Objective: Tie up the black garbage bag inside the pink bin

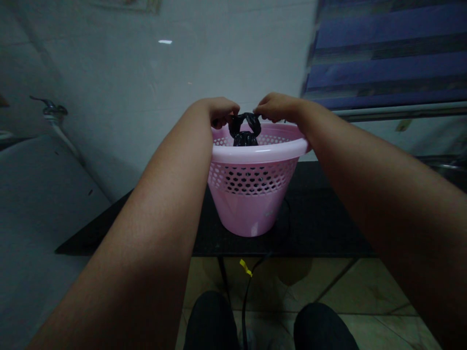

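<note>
A pink plastic basket (251,209) with a band of holes below its rim stands upright on a black bench. Inside it sits a black plastic bag (245,138), dark through the holes, with its twisted top rising above the rim. My left hand (223,111) pinches one end of the bag's top, and my right hand (274,107) pinches the other. Between the hands the two ends form a small loop. The lower part of the bag is hidden by the basket wall.
The black bench (328,223) runs along a pale tiled wall (233,53). A tap (54,109) is at the left, beyond a grey surface (36,194). A striped blue blind (386,53) hangs at the upper right. A black cable with a yellow tag (245,267) drops from the bench front.
</note>
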`<state>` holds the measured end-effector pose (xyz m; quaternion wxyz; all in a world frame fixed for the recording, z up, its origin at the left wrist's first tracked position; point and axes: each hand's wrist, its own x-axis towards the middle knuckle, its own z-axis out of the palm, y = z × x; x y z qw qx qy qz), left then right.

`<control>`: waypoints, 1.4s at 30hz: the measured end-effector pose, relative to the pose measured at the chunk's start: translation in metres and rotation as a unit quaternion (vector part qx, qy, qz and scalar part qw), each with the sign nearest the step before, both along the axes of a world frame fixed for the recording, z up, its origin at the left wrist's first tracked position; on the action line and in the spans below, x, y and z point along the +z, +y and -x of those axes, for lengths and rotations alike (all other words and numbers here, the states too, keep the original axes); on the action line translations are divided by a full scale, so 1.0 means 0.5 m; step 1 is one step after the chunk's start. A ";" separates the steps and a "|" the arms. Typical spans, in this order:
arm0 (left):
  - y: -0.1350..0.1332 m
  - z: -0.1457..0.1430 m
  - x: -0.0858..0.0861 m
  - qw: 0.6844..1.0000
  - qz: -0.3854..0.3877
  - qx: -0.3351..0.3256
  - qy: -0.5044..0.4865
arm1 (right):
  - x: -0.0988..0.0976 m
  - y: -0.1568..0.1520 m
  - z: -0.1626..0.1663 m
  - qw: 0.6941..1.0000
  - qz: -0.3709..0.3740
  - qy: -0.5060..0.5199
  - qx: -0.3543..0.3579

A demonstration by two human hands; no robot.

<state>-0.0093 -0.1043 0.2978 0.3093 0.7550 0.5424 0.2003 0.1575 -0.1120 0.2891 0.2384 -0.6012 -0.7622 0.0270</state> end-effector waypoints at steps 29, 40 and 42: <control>0.006 0.003 -0.001 0.999 -0.022 0.014 0.031 | 0.003 -0.005 0.001 0.999 0.015 0.003 -0.034; -0.004 0.003 0.001 0.999 -0.017 0.021 0.020 | 0.005 -0.008 0.004 0.998 0.016 -0.012 -0.063; -0.004 0.002 0.001 0.999 -0.019 0.025 0.020 | 0.006 -0.008 0.004 0.997 0.019 -0.018 -0.067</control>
